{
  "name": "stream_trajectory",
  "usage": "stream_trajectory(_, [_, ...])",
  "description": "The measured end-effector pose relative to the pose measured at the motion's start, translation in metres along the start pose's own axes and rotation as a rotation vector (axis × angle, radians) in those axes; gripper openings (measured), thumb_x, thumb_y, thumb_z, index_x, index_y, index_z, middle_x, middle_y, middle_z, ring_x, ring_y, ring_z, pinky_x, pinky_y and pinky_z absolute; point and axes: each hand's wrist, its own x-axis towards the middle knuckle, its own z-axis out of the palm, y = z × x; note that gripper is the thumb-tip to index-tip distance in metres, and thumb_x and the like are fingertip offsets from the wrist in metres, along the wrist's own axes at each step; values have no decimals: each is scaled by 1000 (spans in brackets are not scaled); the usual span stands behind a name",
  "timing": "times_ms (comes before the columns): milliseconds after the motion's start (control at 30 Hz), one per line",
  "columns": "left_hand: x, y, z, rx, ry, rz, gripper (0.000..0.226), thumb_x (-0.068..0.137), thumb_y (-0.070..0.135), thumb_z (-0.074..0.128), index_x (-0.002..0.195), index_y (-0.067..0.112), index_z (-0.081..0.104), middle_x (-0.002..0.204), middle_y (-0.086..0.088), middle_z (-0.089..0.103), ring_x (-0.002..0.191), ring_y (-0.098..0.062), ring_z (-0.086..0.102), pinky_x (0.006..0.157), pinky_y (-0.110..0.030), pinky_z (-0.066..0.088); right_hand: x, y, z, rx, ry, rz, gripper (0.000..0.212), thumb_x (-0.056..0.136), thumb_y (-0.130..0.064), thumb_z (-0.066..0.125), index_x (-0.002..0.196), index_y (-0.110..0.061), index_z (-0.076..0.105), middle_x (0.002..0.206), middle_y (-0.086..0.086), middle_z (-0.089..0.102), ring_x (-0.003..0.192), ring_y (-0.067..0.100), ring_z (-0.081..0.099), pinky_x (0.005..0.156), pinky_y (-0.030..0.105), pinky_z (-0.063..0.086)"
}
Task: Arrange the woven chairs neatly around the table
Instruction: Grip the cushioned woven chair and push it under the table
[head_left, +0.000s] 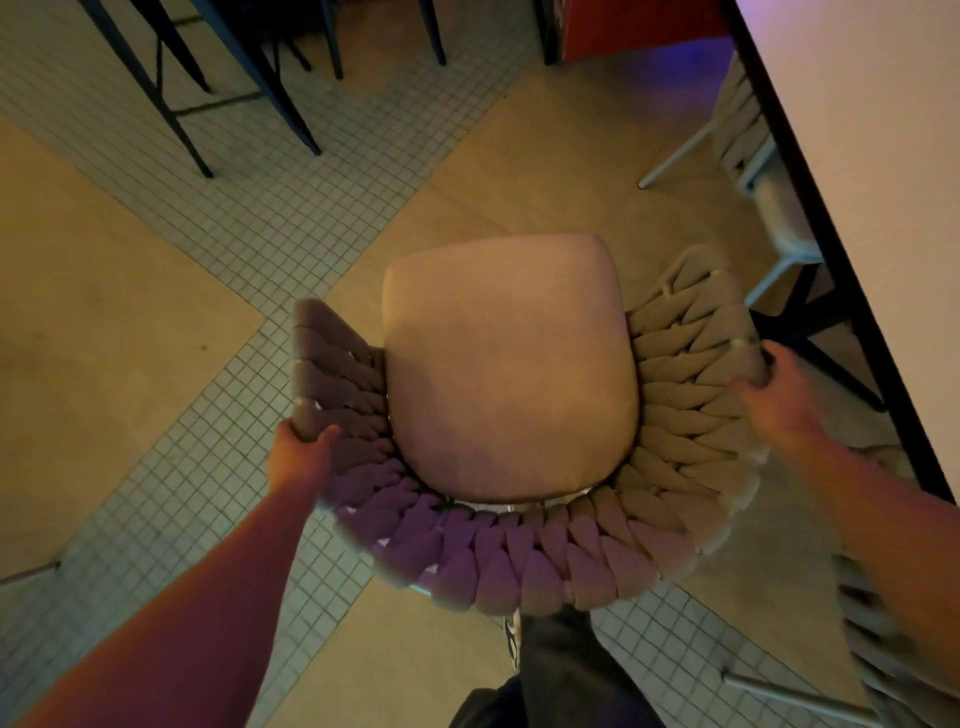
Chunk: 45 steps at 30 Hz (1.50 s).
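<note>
A woven chair (519, 561) with a pale seat cushion (509, 364) fills the middle of the head view, seen from above, its curved braided back toward me. My left hand (301, 449) grips the left arm of the chair's back. My right hand (779, 395) grips the right arm. The white table (883, 156) with a dark edge runs along the right side, just beyond the chair. A second woven chair (748, 135) is tucked under the table farther away. Part of a third woven chair (878, 623) shows at the lower right.
Dark metal legs of other furniture (249, 78) stand at the top left. The floor has beige panels and strips of small white tiles (270, 218). A red panel (634, 26) is at the top. My leg and shoe (550, 670) are under the chair's back.
</note>
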Motion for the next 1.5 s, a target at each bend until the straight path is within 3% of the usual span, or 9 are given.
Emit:
stream_trajectory(233, [11,13,0,137,32,-34,38,80,33,71,102,6,56,102,-24,68,95,-40,64,76,-44,49,32,-18,16,-43,22,-4,63,89,-19,63,146,-12,38,133,26,56,118,45,54,97,53,44])
stream_trajectory(433, [28,32,-8,241,17,-61,39,78,31,75,100,2,62,102,-27,70,94,-43,66,76,-44,48,20,-24,18,-147,37,46,62,91,-22,59,148,-13,35,130,26,59,114,47,56,91,50,46])
stream_trajectory(1000, [165,163,-9,572,-217,425,48,79,41,70,113,7,63,107,-22,70,102,-42,64,79,-42,48,-65,1,74,-98,356,407,63,86,-25,66,142,-7,43,130,26,59,113,46,58,91,48,47])
stream_trajectory(1200, [186,213,3,652,-268,576,45,78,40,72,106,6,65,102,-22,71,96,-41,64,75,-40,47,-83,-2,90,-29,444,496,62,85,-27,67,139,-9,45,117,28,65,104,46,62,85,49,50])
stream_trajectory(1500, [209,301,44,746,-404,760,36,77,39,73,97,10,67,94,-18,71,82,-35,61,66,-35,41,-105,-29,102,89,576,649,55,83,-27,68,133,-15,50,91,22,71,84,39,65,64,40,49])
